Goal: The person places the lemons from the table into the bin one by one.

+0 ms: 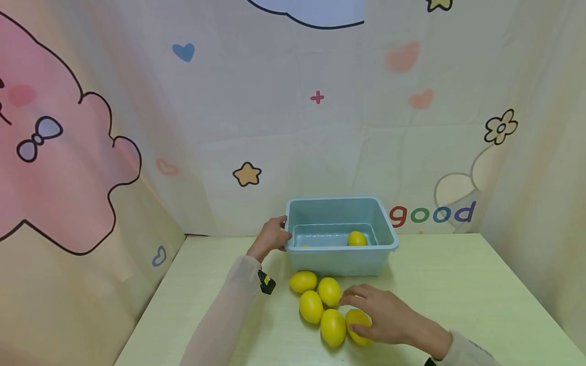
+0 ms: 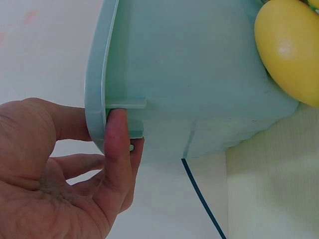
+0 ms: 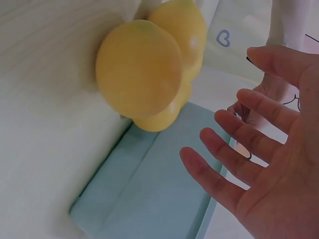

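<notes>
A pale blue plastic bin [image 1: 339, 262] stands at the back of the table. My left hand [image 1: 272, 236] grips its left rim, thumb and fingers on either side of the edge in the left wrist view. Inside the bin lies a yellow lemon [image 1: 357, 238], and a sliver of another yellow one shows behind the front rim. Several more lemons [image 1: 311, 307] form a loose cluster before the bin. Over the nearest right lemon [image 1: 356, 318] hovers my right hand [image 1: 386, 316], fingers spread. The right wrist view shows its palm bare, facing the lemons.
The pale wooden table [image 1: 197, 305] ends at a printed curtain [image 1: 256, 122] close behind the bin. More curtain [image 1: 146, 218] hangs along the left side. A black strap piece [image 1: 266, 282] sits at the left wrist.
</notes>
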The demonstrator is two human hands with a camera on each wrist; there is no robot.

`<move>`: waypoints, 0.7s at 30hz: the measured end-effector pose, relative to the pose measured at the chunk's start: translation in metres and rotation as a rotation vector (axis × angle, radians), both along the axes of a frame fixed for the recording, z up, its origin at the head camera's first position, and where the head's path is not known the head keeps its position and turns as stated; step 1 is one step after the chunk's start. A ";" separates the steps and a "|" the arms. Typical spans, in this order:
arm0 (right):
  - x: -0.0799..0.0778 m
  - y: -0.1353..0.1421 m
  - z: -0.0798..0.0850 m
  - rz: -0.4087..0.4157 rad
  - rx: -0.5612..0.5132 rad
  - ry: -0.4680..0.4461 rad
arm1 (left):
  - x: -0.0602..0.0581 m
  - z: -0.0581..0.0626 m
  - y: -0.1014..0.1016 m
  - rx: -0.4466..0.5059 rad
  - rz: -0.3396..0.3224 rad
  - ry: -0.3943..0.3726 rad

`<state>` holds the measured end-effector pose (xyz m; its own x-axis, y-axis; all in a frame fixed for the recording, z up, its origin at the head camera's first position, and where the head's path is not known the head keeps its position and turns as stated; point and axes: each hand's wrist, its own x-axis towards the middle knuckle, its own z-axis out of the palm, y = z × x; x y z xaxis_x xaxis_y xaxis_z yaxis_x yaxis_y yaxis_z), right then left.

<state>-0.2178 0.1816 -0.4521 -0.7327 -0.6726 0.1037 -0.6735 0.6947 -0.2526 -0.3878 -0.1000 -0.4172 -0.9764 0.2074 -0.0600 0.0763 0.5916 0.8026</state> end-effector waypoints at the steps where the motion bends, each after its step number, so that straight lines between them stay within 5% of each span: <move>1: 0.000 0.000 -0.001 0.000 0.003 -0.001 | 0.000 0.000 0.000 0.000 0.000 -0.001; 21: -0.002 0.009 -0.025 0.002 0.052 -0.069 | 0.000 0.000 0.000 0.003 0.010 -0.004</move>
